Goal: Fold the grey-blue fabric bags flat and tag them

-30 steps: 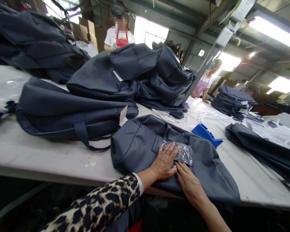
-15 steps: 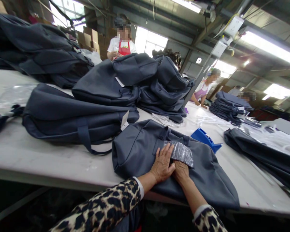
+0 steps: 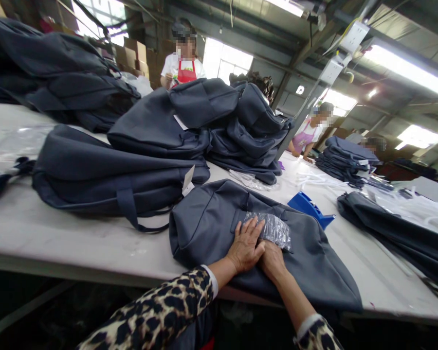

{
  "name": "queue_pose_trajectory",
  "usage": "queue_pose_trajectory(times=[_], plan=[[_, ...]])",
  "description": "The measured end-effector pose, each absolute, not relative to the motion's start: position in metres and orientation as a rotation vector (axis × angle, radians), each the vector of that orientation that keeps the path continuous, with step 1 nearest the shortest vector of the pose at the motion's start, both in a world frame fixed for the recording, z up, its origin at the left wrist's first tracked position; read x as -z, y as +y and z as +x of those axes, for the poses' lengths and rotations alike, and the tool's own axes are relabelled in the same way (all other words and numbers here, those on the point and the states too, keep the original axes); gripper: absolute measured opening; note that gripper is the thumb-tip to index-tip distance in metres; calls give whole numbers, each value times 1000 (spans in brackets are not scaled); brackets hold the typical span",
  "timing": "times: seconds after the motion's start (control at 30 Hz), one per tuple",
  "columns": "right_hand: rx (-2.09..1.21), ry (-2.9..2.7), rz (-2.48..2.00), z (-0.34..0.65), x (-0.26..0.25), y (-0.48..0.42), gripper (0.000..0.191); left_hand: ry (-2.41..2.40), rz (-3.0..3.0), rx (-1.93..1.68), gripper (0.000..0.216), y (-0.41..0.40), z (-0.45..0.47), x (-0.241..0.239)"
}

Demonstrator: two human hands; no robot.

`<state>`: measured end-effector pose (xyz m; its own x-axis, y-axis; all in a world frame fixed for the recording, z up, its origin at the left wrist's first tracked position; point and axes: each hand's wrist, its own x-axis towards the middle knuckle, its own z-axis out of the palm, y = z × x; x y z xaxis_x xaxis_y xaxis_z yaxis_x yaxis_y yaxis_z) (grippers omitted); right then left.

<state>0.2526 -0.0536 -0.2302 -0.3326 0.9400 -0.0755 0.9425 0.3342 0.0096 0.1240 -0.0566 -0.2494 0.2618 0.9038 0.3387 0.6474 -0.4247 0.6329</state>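
A dark navy bag lies on its side at the table's front edge. Across its upper face runs a strip wrapped in clear plastic, seemingly the bag's handle. My left hand rests flat with fingers stretched over the left end of this strip and the bag's fabric. Right beside it, my right hand reaches under the plastic-wrapped strip; its fingers are hidden there. The two hands touch near the left thumb.
Another navy bag with a white tag lies to the left. Behind it rises a heap of bags. A blue tape dispenser stands beyond my bag. Flat dark bags lie at right. Two co-workers stand farther back.
My right hand has shifted slightly up and left, closer to my left hand. The plastic-wrapped strip has moved a little left with it. My left hand has stayed nearly still.
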Motion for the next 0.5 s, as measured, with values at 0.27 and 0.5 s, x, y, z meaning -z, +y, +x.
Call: queue_pose_trajectory(times=[0.27,0.5], plan=[[-21,2824,1769,264,234,-85,29,1446,2237,-864,50,-53,125,251],[18,2734,1743,264,229,-93,40,1516,2228,-760,57,-44,130,258]])
